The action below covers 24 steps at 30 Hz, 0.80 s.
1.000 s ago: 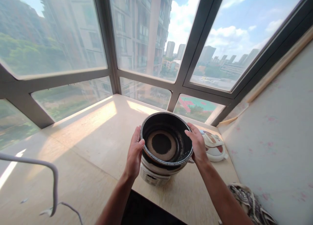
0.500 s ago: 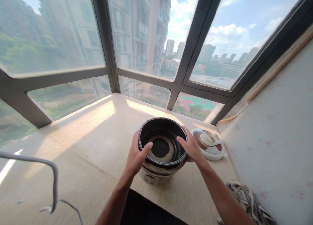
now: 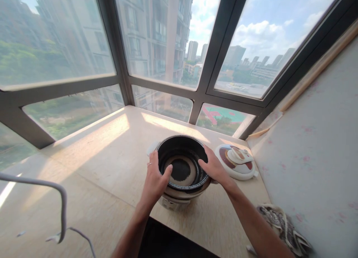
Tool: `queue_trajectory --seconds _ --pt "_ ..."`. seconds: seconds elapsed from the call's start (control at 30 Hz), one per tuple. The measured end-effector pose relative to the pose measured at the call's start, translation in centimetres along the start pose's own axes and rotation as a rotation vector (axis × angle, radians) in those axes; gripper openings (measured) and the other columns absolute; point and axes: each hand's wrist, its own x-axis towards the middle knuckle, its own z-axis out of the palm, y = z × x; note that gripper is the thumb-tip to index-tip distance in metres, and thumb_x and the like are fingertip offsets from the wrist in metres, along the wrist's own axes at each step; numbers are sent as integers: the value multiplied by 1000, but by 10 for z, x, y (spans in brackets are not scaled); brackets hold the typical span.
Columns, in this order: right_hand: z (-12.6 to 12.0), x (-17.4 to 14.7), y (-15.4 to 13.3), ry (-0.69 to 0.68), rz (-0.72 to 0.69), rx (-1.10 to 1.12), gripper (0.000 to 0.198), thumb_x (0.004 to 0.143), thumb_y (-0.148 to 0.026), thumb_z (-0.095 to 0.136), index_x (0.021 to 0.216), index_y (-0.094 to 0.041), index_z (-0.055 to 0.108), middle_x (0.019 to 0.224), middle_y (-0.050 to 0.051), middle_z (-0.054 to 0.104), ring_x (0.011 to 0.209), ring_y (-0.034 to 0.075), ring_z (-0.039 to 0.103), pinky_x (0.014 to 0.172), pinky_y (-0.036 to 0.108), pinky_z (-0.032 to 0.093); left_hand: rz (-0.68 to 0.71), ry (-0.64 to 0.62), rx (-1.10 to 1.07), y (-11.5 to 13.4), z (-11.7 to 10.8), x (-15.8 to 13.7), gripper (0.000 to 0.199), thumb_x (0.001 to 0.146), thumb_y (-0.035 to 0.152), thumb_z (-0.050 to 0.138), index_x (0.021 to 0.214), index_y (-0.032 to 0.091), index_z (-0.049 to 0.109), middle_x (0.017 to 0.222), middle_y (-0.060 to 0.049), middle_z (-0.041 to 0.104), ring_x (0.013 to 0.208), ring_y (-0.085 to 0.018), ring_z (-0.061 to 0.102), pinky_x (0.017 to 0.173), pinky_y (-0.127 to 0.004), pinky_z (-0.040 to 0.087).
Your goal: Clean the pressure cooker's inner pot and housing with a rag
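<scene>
Left hand [image 3: 156, 177] and right hand [image 3: 214, 166] facing, thumbs [image 3: 167, 173] inward, forearms [image 3: 248, 215] reaching forward, fingers [image 3: 153, 159] perhaps curved, partly hidden

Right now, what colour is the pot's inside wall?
The pot's inside wall is black, clearest in the head view.

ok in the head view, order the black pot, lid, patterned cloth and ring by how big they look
1. Black pot
2. Lid and patterned cloth: too close to rank, cloth partly hidden
3. Ring

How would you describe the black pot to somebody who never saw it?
Find the windows, then the pale ledge below them. There, between the left hand and right hand, is the black pot: round and open, with a brownish ring inside, unlike the white-and-brown lid to its right.
</scene>
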Motion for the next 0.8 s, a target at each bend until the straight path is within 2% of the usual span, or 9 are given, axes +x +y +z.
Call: queue_trajectory --seconds 0.17,0.33,0.5,0.67,0.8 --pt "1 -2 -2 -42 0 -22 74 78 -29 61 151 -19 48 162 11 40 154 33 31 129 52 20 33 36 -20 -5 1 -1 77 85 43 68 154 24 40 163 -15 38 155 -38 24 126 -59 16" --pt "-6 -5 -3 -43 -28 12 77 81 -31 60 156 -20 42 162 11 42 152 31 35 129 52 22 43 74 19 -7 4 -3 77 87 45 67 155 22 40 164 -15 36 155 -37 26 127 -57 17" --pt "-27 -18 1 -79 -85 53 72 84 -35 65 153 -24 47 160 9 46 150 31 38 128 51 25 124 126 86 -8 6 -9 71 92 45 60 156 20 40 164 -15 37 155 -35 27 128 -55 18" --pt "-52 -45 19 -111 25 76 72 87 -55 66 148 -19 54 157 15 50 148 33 42 125 54 28 196 178 91 -12 6 -15 63 98 44 52 156 21 43 164 -13 38 154 -32 30 128 -50 20" --pt "-70 -67 52 -139 103 120 74 84 -60 69 144 -19 57 154 16 52 145 33 47 124 54 31 140 223 66 -11 9 -21 62 101 48 45 154 18 45 162 -14 41 153 -33 32 128 -50 20"
